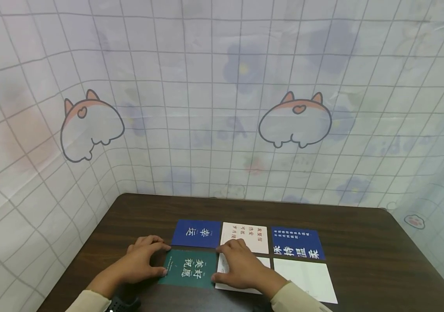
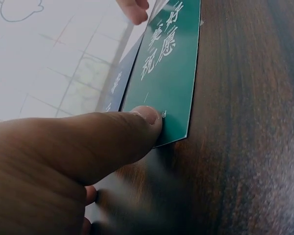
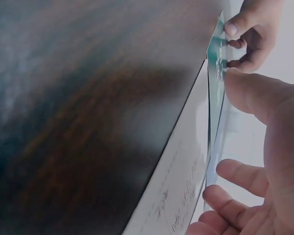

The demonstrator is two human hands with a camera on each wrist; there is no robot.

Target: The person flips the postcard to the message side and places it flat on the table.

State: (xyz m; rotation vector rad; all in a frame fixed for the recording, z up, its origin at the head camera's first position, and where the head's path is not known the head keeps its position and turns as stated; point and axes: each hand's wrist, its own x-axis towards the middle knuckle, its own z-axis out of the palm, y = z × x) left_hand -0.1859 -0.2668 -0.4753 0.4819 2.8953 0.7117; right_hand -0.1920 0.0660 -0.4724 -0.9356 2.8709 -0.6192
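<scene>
A green card (image 1: 202,277) with white characters lies flat in the front left of two rows of cards. My left hand (image 1: 137,262) touches its left edge, the thumb resting on its surface in the left wrist view, where the thumb (image 2: 149,117) is plain. My right hand (image 1: 245,268) lies over a white card (image 3: 186,147), partly hiding it. Its thumb is at the green card's right edge and its fingers are loosely spread. Behind the green card is a blue card (image 1: 196,234). A cream card (image 1: 253,238) stands behind the right fingertips, partly covered.
Farther right lie another blue card (image 1: 297,242) and a blank-looking white card (image 1: 305,279), the latter beside the right sleeve. All rest on a dark wooden table (image 1: 362,242). A pale checked curtain (image 1: 206,108) with animal drawings borders the table's back and sides.
</scene>
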